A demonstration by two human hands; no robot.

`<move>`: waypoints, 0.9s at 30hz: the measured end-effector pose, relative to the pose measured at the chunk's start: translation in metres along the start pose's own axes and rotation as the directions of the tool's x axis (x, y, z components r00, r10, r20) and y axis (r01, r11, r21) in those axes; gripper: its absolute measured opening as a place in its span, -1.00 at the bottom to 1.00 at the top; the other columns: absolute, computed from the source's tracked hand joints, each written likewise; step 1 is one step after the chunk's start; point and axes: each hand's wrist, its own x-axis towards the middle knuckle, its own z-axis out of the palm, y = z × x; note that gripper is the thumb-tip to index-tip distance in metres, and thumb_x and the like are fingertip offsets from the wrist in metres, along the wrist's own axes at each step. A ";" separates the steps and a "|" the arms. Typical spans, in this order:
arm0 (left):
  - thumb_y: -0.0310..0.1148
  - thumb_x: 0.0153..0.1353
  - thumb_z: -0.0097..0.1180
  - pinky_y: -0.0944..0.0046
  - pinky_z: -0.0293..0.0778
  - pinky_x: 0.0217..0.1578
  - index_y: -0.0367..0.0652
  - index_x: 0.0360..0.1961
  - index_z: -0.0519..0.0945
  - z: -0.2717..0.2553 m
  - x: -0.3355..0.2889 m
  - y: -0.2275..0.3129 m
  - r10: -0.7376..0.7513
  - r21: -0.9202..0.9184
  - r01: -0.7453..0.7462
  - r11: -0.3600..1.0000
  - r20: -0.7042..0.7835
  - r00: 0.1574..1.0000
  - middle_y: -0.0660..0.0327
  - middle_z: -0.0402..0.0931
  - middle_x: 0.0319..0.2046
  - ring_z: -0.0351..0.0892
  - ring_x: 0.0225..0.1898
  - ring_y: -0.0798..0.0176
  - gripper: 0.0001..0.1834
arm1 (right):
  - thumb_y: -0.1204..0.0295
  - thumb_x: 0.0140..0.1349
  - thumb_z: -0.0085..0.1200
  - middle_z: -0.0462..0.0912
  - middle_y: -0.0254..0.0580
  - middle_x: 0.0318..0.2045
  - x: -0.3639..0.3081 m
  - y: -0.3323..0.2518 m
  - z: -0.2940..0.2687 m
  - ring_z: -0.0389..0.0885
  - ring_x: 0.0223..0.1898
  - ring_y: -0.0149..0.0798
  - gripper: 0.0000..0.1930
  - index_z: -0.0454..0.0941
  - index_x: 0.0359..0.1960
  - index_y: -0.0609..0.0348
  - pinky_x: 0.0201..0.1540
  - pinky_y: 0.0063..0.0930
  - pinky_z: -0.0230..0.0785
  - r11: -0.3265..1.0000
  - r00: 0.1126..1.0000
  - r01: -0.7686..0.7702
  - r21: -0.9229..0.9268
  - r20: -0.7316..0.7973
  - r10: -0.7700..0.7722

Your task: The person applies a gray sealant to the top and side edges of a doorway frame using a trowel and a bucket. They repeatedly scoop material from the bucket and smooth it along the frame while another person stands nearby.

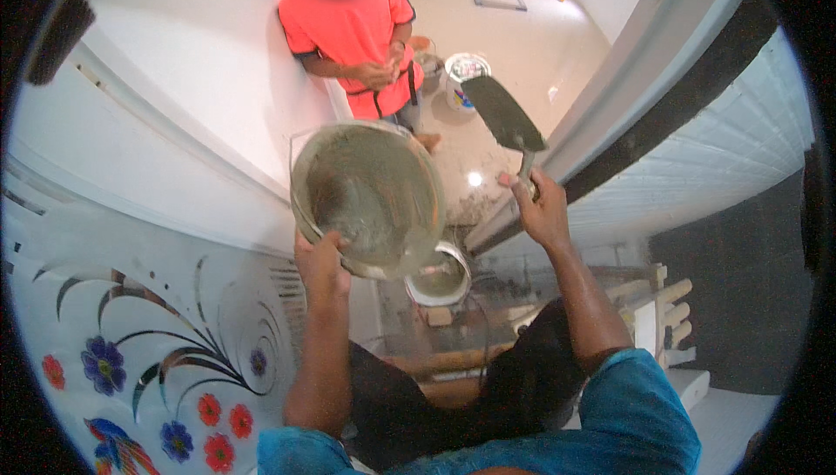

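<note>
My left hand grips the near rim of a bucket, its thumb over the edge. The bucket is tilted so its inside faces me, coated with grey mortar and with a darker patch at the left. A thin wire handle stands up at its left side. My right hand is closed round the handle of a trowel, held up to the right of the bucket. Grey mortar covers the trowel's blade, which points up and to the left.
Below stands a second bucket with grey mix. A person in a bright red-orange shirt stands beyond, hands together, beside a white bucket. Wooden poles lie at right. A flower-decorated panel is at left; a door frame is at right.
</note>
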 end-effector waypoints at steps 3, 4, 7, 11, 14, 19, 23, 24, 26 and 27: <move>-0.80 -0.03 -0.05 0.25 0.49 -0.14 -0.26 0.25 0.36 -0.001 -0.002 0.001 0.014 0.006 -0.014 1.000 -0.008 1.000 0.09 0.46 0.04 0.50 -0.12 0.21 -0.29 | 0.18 0.36 0.11 0.67 0.01 -0.40 -0.004 -0.005 -0.009 0.67 -0.37 -0.02 -0.68 0.61 -0.08 0.20 -0.25 -0.20 0.44 1.000 0.999 0.023 0.004 0.035 -0.023; -0.80 -0.03 -0.04 0.26 0.49 -0.13 -0.26 0.24 0.37 -0.001 -0.003 0.000 0.044 -0.037 -0.044 0.998 0.008 0.999 0.09 0.47 0.03 0.51 -0.12 0.21 -0.30 | 0.21 0.38 0.09 0.68 0.04 -0.38 -0.003 -0.007 -0.015 0.67 -0.35 0.00 -0.69 0.61 -0.09 0.21 -0.24 -0.19 0.44 0.996 0.994 -0.061 0.061 0.094 0.055; -0.75 0.05 0.00 0.23 0.54 -0.14 -0.25 0.22 0.37 -0.002 0.001 0.003 0.132 -0.050 -0.131 0.990 0.023 0.991 0.10 0.52 -0.02 0.56 -0.18 0.20 -0.37 | 0.22 0.39 0.06 0.65 0.07 -0.39 -0.011 -0.020 -0.031 0.66 -0.34 0.11 -0.71 0.60 -0.20 0.23 -0.27 -0.17 0.43 0.997 0.988 0.033 0.069 0.146 -0.043; -0.73 0.08 0.05 0.26 0.55 -0.11 -0.27 0.22 0.38 0.008 -0.002 0.006 0.254 -0.047 -0.253 0.966 0.031 0.967 0.11 0.54 0.00 0.58 -0.13 0.18 -0.40 | 0.18 0.39 0.09 0.60 0.04 -0.41 -0.029 -0.047 -0.046 0.63 -0.34 0.10 -0.69 0.56 -0.24 0.23 -0.31 -0.14 0.42 0.933 0.956 0.228 -0.279 0.247 -0.160; -0.74 0.06 0.07 0.27 0.54 -0.05 -0.28 0.22 0.39 0.021 -0.014 0.010 0.345 0.010 -0.345 0.938 -0.031 0.938 0.10 0.53 0.05 0.58 -0.04 0.16 -0.38 | 0.20 0.38 0.14 0.56 -0.03 -0.44 -0.049 -0.069 -0.041 0.61 -0.41 -0.02 -0.70 0.57 -0.23 0.24 -0.36 -0.23 0.41 0.890 0.930 0.288 -0.354 0.323 -0.173; -0.75 0.03 -0.02 0.26 0.43 0.13 -0.39 0.18 0.41 0.034 -0.032 0.011 0.474 -0.001 -0.475 0.880 -0.077 0.877 0.04 0.53 0.09 0.56 0.07 0.17 -0.42 | 0.22 0.31 0.20 0.59 -0.08 -0.38 -0.068 -0.086 -0.021 0.66 -0.38 0.05 -0.73 0.60 -0.17 0.18 -0.39 -0.14 0.48 0.849 0.918 0.330 -0.412 0.351 -0.186; -0.64 0.04 0.11 0.15 0.46 0.11 -0.35 0.20 0.40 0.029 -0.038 0.001 0.625 0.123 -0.614 0.779 -0.099 0.774 0.00 0.52 0.09 0.57 0.02 0.09 -0.40 | 0.24 0.26 0.23 0.59 -0.16 -0.33 -0.071 -0.075 -0.001 0.64 -0.35 -0.04 -0.76 0.61 -0.18 0.12 -0.35 -0.17 0.47 0.802 0.889 0.426 -0.420 0.357 -0.285; -0.62 0.04 0.12 0.14 0.46 0.11 -0.36 0.19 0.40 0.027 -0.039 -0.003 0.632 0.099 -0.624 0.775 -0.109 0.767 -0.01 0.52 0.09 0.57 0.03 0.08 -0.40 | 0.24 0.25 0.24 0.59 -0.19 -0.32 -0.070 -0.070 0.004 0.64 -0.32 -0.08 -0.76 0.62 -0.18 0.11 -0.33 -0.19 0.46 0.789 0.875 0.462 -0.405 0.354 -0.331; -0.58 0.04 0.15 0.13 0.45 0.12 -0.38 0.19 0.40 0.024 -0.042 -0.008 0.668 0.084 -0.663 0.744 -0.100 0.737 -0.02 0.52 0.09 0.57 0.03 0.05 -0.39 | 0.26 0.23 0.26 0.60 -0.25 -0.29 -0.065 -0.059 0.013 0.62 -0.25 -0.16 -0.77 0.63 -0.17 0.08 -0.27 -0.23 0.40 0.711 0.864 0.501 -0.493 0.321 -0.387; -0.56 0.03 0.16 0.12 0.45 0.12 -0.39 0.19 0.40 0.022 -0.043 -0.010 0.679 0.084 -0.674 0.734 -0.096 0.728 -0.03 0.52 0.10 0.57 0.03 0.04 -0.39 | 0.27 0.22 0.27 0.60 -0.28 -0.28 -0.061 -0.054 0.017 0.61 -0.22 -0.20 -0.77 0.64 -0.16 0.07 -0.24 -0.25 0.37 0.682 0.852 0.522 -0.512 0.289 -0.436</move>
